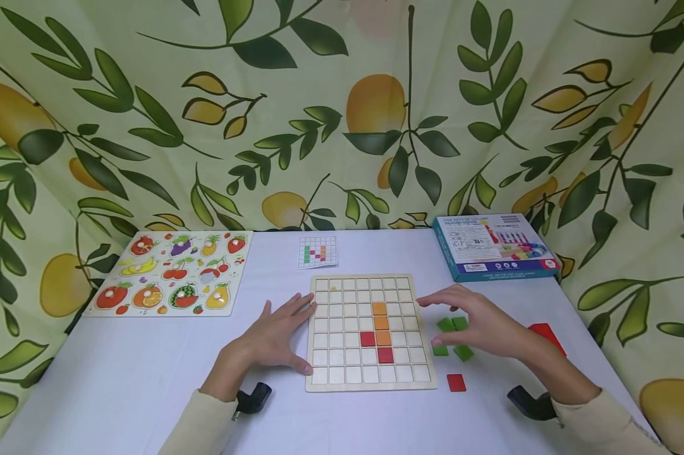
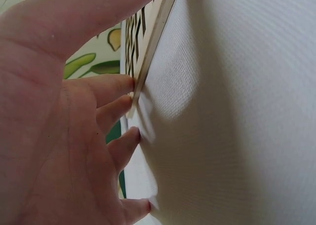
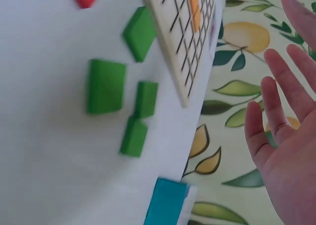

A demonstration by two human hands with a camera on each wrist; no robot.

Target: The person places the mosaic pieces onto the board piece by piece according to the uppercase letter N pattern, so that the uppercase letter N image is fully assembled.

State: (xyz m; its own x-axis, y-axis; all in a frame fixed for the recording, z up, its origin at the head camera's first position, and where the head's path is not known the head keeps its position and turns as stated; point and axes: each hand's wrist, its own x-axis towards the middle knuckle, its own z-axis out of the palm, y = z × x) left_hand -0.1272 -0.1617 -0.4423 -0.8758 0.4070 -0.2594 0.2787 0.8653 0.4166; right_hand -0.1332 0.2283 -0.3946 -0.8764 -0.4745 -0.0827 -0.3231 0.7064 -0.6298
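A wooden grid board (image 1: 336, 322) lies flat on the white table. Three orange tiles (image 1: 381, 323) stand in a column on it, with one red tile (image 1: 367, 339) beside the lowest and another red tile (image 1: 385, 355) below. My left hand (image 1: 276, 332) has its fingers spread, with thumb and fingertips at the board's left edge; the left wrist view shows fingers against that side (image 2: 153, 42). My right hand (image 1: 487, 322) hovers at the board's right, over several green tiles (image 3: 107, 87), thumb and fingers apart, holding nothing. A loose red tile (image 1: 456, 383) lies nearer me.
A fruit picture board (image 1: 162, 268) lies at the left. Behind the grid board is a small card (image 1: 317, 253) with a coloured grid pattern. A blue box (image 1: 495, 246) occupies the back right. Red pieces (image 1: 549, 335) are partly hidden by my right forearm. A leaf-print curtain (image 1: 308, 145) hangs behind.
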